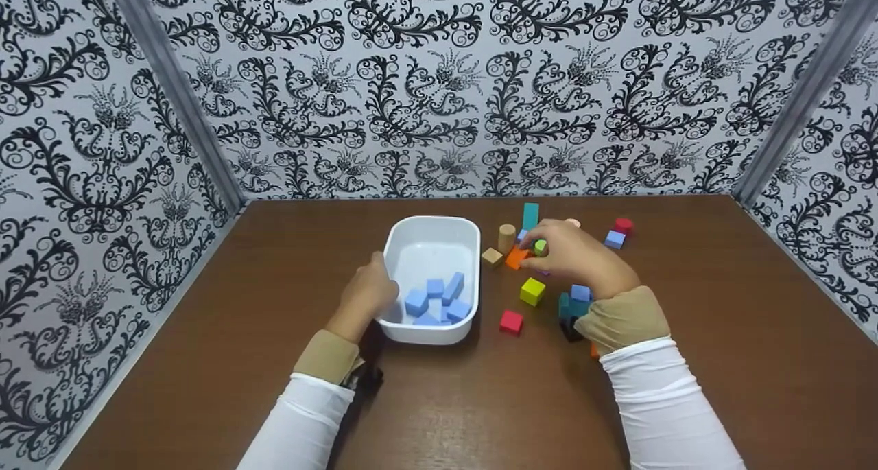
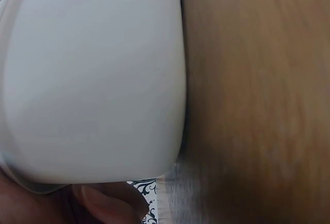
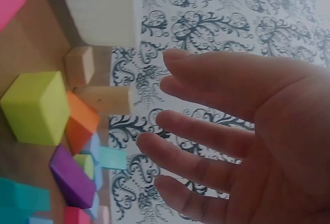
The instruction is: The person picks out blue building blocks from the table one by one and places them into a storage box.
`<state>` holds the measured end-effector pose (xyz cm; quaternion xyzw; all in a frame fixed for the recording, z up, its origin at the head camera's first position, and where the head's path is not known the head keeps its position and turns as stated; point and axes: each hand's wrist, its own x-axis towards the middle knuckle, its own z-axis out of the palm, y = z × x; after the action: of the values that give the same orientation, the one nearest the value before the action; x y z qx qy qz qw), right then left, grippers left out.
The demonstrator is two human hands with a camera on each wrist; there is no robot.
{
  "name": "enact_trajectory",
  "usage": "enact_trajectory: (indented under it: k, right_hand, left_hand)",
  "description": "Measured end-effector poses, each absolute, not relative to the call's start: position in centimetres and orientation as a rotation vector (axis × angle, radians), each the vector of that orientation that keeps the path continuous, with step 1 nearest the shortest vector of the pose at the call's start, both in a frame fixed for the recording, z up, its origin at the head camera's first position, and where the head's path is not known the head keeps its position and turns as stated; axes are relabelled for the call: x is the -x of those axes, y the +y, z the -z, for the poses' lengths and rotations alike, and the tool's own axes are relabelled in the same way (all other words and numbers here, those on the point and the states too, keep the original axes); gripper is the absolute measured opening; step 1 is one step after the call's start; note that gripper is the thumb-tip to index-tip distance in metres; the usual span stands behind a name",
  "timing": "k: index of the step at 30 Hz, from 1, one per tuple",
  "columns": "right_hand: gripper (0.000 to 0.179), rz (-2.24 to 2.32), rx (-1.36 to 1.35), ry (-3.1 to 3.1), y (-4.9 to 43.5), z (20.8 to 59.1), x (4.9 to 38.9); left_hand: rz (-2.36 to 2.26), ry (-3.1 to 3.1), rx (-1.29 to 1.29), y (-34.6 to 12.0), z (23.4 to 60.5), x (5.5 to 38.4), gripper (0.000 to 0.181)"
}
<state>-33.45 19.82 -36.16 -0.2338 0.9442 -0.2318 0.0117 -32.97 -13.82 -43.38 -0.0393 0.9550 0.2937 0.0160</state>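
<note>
My left hand (image 1: 367,291) grips the left rim of a white plastic tub (image 1: 432,221), its fingers partly hidden. The tub's smooth outer wall (image 2: 98,80) fills much of the left wrist view. Several blue blocks (image 1: 416,302) lie at the tub's near end. Over the scattered blocks on the right hovers my right hand (image 1: 579,257), fingers apart, holding nothing. Below and beside it are an orange block (image 1: 516,257), a wooden cylinder (image 1: 506,238), a small wooden block (image 1: 492,257), a teal block (image 1: 530,216) and a purple block (image 3: 72,177). Blue pieces (image 3: 91,148) show among them.
Nearer me sit a yellow cube (image 1: 532,291) and a red cube (image 1: 511,322). Dark teal blocks (image 1: 571,307) with a blue cube (image 1: 581,293) lie beside my right wrist. Farther right are a blue block (image 1: 614,239) and a red cylinder (image 1: 623,226). Patterned walls enclose the brown table.
</note>
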Motion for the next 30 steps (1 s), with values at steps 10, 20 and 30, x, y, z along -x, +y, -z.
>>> enact_trajectory:
  k: [10,20,30]
  right_hand:
    - [0.030,0.705,0.611,2.865,19.7,38.1,34.4]
    - [0.030,0.742,0.662,2.832,20.9,38.5,34.8]
    - [0.033,0.759,0.664,2.835,21.7,38.9,35.1]
  left_hand:
    - [-0.909,2.963,0.136,-13.9,43.5,33.0,0.068]
    - [-0.900,2.965,0.123,-13.8,43.6,33.1,0.064]
    - [-0.896,2.981,0.114,-13.8,43.6,33.0,0.062]
